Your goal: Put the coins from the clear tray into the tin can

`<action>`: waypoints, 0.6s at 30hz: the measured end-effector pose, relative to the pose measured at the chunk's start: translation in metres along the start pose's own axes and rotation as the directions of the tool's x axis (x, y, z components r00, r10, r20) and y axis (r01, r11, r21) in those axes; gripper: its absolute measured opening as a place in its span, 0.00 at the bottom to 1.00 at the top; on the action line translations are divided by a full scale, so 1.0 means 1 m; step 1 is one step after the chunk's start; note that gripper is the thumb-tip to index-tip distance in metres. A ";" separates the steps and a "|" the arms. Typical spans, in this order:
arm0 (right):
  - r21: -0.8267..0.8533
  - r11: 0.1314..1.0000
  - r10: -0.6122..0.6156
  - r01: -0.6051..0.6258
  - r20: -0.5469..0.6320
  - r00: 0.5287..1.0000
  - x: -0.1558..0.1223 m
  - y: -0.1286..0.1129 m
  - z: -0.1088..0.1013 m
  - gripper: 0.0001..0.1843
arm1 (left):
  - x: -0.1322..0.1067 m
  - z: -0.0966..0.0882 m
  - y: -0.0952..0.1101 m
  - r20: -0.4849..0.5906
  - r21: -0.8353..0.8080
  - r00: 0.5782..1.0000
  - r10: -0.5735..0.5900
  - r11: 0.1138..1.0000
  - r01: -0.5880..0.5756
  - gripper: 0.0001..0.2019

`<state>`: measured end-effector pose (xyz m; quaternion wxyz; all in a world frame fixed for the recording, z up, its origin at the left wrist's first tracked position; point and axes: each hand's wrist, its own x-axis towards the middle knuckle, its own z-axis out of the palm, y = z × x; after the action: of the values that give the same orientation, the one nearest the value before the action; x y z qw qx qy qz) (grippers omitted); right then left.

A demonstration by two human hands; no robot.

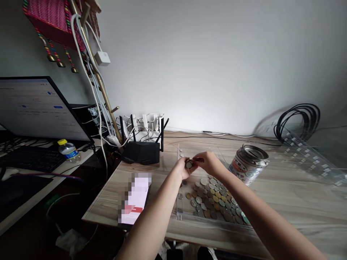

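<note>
A wood-grain desk (292,202) meets a pale wall (203,72) behind one lidded metal tin (245,169). Right of the tin lies one black cable coil (282,122); well left, one black router (141,152); nearer left, one clear tray (179,208) of loose coins (216,199) (dozens, too overlapped to count). Left of the tin, the left hand (185,168), half-curled, cups a few gathered coins (189,164); the right hand (208,162) reaches them, its grip unclear.

Coins (217,196) in tray (179,211) on table (295,195); phone (139,198) left of tray; router (141,152) behind phone.
</note>
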<state>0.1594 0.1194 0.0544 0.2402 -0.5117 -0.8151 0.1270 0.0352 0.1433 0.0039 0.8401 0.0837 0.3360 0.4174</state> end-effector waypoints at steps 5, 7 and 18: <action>0.019 0.999 -0.040 0.041 -0.054 0.998 -0.009 0.006 -0.014 0.14 | -0.001 -0.001 -0.001 0.111 0.061 0.994 -0.013 0.998 0.006 0.11; -0.056 0.997 0.038 -0.053 -0.251 0.967 -0.023 0.012 -0.041 0.16 | 0.000 -0.002 0.000 0.136 0.089 0.990 -0.038 0.996 0.026 0.14; -0.113 0.659 0.595 -0.744 -0.527 0.607 -0.064 0.078 -0.122 0.16 | 0.003 -0.001 -0.001 0.161 0.314 0.966 -0.204 0.938 0.145 0.11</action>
<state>0.3066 0.0921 0.1066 0.2671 -0.8286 -0.4899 -0.0467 0.0362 0.1450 0.0013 0.8799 0.2194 0.3191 0.2753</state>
